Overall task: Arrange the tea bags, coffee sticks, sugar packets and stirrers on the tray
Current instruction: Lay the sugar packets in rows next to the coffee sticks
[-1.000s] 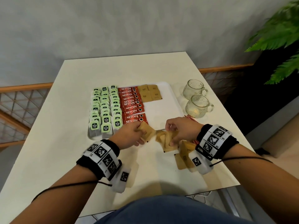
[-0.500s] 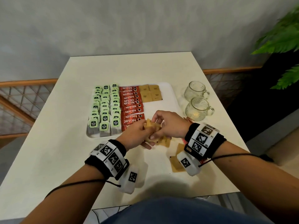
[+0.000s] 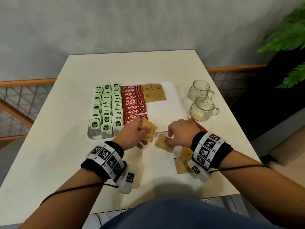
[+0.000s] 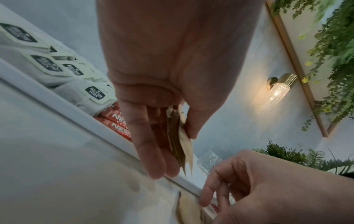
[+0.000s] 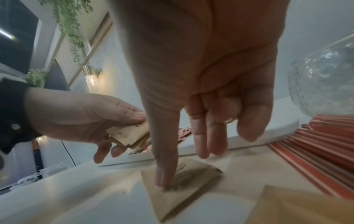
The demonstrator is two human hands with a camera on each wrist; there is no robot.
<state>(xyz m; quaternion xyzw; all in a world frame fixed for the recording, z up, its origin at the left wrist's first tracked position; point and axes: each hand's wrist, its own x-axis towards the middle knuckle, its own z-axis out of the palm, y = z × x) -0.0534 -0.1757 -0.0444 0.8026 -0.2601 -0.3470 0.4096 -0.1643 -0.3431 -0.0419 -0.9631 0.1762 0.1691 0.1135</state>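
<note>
A white tray (image 3: 166,111) holds rows of green-tagged tea bags (image 3: 106,109), red coffee sticks (image 3: 134,103) and brown sugar packets (image 3: 153,95). My left hand (image 3: 140,134) grips a small stack of brown sugar packets (image 3: 149,128) over the tray's near edge; the stack (image 4: 180,142) sits between thumb and fingers. My right hand (image 3: 171,138) presses its thumb on a loose sugar packet (image 3: 162,142) lying on the table just before the tray, with its fingers straight; the thumb tip rests on the packet (image 5: 184,181). Red stirrers (image 3: 197,125) lie right of my right hand.
Two glass mugs (image 3: 202,108) stand right of the tray. More loose sugar packets (image 3: 182,164) lie by my right wrist near the table's front right. A fern (image 3: 290,43) hangs at the far right. Railing runs behind the table.
My hands were together over the packets half a second ago. The right hand has drawn away to the right and come down on a loose packet; the left still holds the stack.
</note>
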